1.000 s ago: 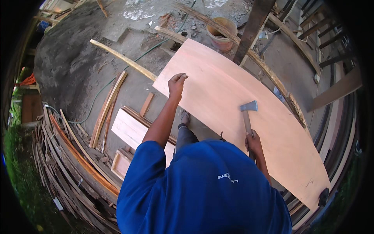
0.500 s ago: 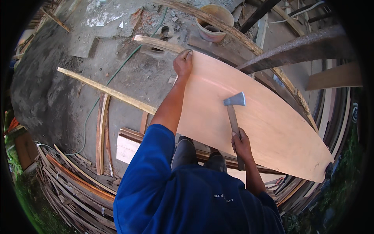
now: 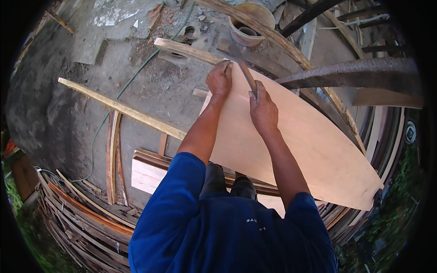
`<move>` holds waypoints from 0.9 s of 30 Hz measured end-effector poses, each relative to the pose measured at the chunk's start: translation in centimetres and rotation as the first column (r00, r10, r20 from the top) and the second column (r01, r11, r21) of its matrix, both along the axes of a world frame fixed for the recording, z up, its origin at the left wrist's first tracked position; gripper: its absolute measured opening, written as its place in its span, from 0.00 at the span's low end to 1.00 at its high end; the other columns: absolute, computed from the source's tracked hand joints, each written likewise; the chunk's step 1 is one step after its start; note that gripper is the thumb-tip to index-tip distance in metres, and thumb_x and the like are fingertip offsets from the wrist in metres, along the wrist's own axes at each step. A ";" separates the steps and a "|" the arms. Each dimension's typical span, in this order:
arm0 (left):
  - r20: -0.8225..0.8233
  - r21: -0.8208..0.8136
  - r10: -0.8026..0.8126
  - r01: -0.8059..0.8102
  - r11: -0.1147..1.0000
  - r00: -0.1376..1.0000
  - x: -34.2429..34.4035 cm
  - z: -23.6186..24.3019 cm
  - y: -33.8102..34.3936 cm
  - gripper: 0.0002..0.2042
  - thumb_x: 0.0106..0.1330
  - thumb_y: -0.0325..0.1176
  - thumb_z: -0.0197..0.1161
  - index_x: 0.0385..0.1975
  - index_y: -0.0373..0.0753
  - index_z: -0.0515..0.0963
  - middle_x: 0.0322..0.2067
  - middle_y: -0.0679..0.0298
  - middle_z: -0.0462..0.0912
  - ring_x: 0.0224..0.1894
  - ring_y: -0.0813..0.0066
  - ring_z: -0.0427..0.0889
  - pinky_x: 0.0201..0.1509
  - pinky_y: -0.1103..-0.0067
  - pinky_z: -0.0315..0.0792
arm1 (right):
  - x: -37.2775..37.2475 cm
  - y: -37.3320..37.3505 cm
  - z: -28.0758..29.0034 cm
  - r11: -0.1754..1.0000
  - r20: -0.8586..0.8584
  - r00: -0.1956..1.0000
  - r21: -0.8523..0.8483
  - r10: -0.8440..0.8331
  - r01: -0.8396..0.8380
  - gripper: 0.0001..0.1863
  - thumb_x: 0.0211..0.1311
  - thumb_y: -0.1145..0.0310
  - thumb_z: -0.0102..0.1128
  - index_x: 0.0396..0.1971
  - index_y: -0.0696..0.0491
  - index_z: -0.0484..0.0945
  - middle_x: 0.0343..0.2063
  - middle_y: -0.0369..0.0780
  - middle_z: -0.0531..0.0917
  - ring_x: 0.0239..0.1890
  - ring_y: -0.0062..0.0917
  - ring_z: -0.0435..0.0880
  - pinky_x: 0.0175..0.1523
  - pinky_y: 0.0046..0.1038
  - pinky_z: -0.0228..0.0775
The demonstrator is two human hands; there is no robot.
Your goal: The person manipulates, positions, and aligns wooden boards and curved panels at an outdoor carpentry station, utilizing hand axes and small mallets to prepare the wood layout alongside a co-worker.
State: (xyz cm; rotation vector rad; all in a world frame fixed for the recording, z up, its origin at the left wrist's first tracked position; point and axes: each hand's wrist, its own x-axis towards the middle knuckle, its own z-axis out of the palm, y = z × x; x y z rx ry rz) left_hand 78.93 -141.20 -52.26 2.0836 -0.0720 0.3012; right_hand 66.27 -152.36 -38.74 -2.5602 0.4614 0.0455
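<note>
A large plywood sheet (image 3: 300, 141) with one curved edge lies across wooden beams in front of me. At its far left corner, my left hand (image 3: 220, 78) is closed in a pinch; whatever is between the fingertips is too small to make out. My right hand (image 3: 264, 109) is wrapped round the wooden handle of a hatchet (image 3: 248, 77). The hatchet is raised over the sheet near my left hand, its head blurred by motion. Under that corner, a wooden beam (image 3: 184, 48) sticks out to the left.
A second beam (image 3: 120, 107) juts out left, lower down. A bucket (image 3: 250, 25) stands at the far side, behind a long pole. Thick dark curved timber (image 3: 350, 73) reaches in from the right. Stacked wood strips (image 3: 86, 223) lie at lower left; a green hose (image 3: 136, 77) crosses the ground.
My right hand has swung the hatchet up and left, from over the middle of the sheet to beside my left hand. The left hand stays at the corner.
</note>
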 end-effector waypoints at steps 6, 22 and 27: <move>-0.034 0.028 -0.024 0.025 0.999 0.999 0.0 0.1 0.8 0.12 0.66 0.30 0.62 0.47 0.41 0.86 0.48 0.56 0.88 0.49 0.58 0.88 0.52 0.70 0.79 | -0.3 0.2 0.0 1.000 -0.152 0.988 -0.030 -0.008 0.003 0.23 0.76 0.61 0.53 0.66 0.50 0.65 0.43 0.54 0.85 0.42 0.53 0.86 0.45 0.50 0.78; -0.622 -0.612 -0.028 -0.464 0.640 0.783 -16.1 3.8 18.7 0.15 0.77 0.25 0.55 0.59 0.25 0.75 0.49 0.51 0.85 0.53 0.67 0.85 0.57 0.75 0.81 | -7.1 -1.1 -1.2 0.989 -0.163 0.982 0.095 -0.094 0.111 0.23 0.76 0.57 0.52 0.64 0.51 0.66 0.37 0.57 0.86 0.39 0.55 0.86 0.45 0.52 0.76; -0.705 -0.548 -0.066 -0.483 0.683 0.706 -24.4 7.5 22.1 0.13 0.75 0.25 0.58 0.53 0.23 0.76 0.49 0.49 0.85 0.45 0.64 0.89 0.50 0.76 0.84 | -17.1 -0.8 -1.4 0.957 -0.302 0.953 0.276 -0.006 0.093 0.21 0.75 0.60 0.55 0.61 0.55 0.70 0.30 0.54 0.85 0.30 0.47 0.86 0.37 0.44 0.76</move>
